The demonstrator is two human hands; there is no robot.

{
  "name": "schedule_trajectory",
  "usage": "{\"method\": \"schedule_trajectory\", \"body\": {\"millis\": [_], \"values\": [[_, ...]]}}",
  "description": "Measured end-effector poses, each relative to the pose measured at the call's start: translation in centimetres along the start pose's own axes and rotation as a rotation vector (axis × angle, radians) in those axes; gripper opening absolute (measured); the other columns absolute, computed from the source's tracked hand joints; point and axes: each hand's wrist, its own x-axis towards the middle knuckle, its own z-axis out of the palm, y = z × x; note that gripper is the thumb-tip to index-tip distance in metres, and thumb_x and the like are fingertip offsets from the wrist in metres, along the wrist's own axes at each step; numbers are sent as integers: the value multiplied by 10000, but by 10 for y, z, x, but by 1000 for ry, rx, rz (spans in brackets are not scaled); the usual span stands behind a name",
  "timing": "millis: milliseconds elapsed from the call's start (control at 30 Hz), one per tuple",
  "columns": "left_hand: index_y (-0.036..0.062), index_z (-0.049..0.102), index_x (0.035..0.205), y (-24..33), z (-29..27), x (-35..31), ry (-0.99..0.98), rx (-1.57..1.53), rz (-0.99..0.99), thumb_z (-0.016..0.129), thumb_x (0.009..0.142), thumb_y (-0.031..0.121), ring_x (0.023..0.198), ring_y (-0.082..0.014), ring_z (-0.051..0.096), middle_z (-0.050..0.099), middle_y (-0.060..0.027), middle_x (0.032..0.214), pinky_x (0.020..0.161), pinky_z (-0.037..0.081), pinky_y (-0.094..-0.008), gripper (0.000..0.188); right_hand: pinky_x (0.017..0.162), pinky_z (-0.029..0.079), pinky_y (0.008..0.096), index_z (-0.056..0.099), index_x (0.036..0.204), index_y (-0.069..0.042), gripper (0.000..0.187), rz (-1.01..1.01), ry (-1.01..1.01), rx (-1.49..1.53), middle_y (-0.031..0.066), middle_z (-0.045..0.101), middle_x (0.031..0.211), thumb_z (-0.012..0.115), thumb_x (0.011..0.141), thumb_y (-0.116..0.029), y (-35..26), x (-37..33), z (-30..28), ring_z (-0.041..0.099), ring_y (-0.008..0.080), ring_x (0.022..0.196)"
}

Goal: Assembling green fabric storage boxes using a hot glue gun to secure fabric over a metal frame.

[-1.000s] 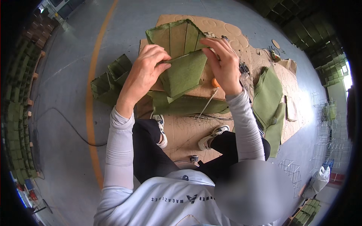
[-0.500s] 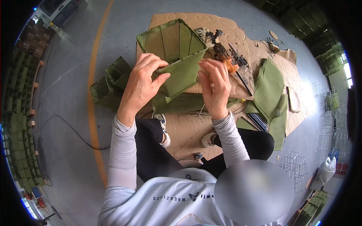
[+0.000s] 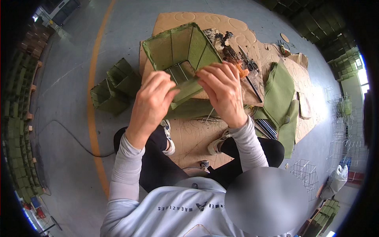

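An open green fabric-covered box [image 3: 207,45] stands tilted in front of me, its mouth toward me, with thin wire bars showing at its bottom. My left hand [image 3: 151,100] has its fingers curled at the near left corner of the rim, slightly blurred. At the near right corner my right hand [image 3: 224,93] pinches the rim, knuckles up. The near wall between both hands is smeared by motion, and my fingers hide parts of the edge. More green fabric [image 3: 189,110] lies below the box.
Two smaller green boxes [image 3: 108,94] stand on the floor at left. Right of the box lie scissors [image 3: 252,64], an orange-handled tool [image 3: 242,72] and a dark blade-like strip [image 3: 254,89]. Green fabric sheets [image 3: 279,91] and dark rods [image 3: 267,128] lie farther right. Wire frames [image 3: 306,173] stand beyond.
The box has tipped so more of its inside shows. My right hand has turned over and come onto the rim; my left hand has dropped slightly along the near edge.
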Motion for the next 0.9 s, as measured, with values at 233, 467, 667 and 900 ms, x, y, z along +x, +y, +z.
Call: {"method": "schedule_trajectory", "body": {"millis": [233, 467, 667, 900], "values": [[-52, 604, 868, 31, -1, -55, -100, -12, 117, 735, 694, -29, 1017, -326, 630, 598, -152, 930, 833, 563, -416, 219, 1010, 376, 429, 665, 1006, -93, 252, 6, -196, -5, 16, 658, 977, 688, 754, -91, -21, -58, -35, 630, 185, 965], [-75, 635, 804, 37, 8, -87, -99, 24, 233, 663, 773, -18, 993, -309, 652, 629, -150, 886, 825, 588, -479, 71, 1039, 363, 413, 685, 974, -88, 271, -6, -238, -76, 43, 676, 1002, 694, 705, -115, -40, -92, -37, 668, 192, 934], [-53, 668, 806, 37, 12, -105, -166, 81, 448, 669, 769, 23, 1083, -291, 622, 642, -132, 884, 848, 583, -487, 85, 892, 458, 427, 731, 890, -81, 323, -127, -215, 54, 30, 627, 956, 695, 578, -152, -57, -107, -30, 614, 189, 867], [-5, 701, 810, 42, 18, -111, -132, 95, 420, 662, 785, 77, 1075, -249, 612, 652, -86, 894, 852, 565, -488, 94, 829, 467, 398, 711, 906, -49, 395, -161, -223, 80, 50, 626, 1002, 666, 534, -175, -53, -116, -24, 608, 215, 912]]}}
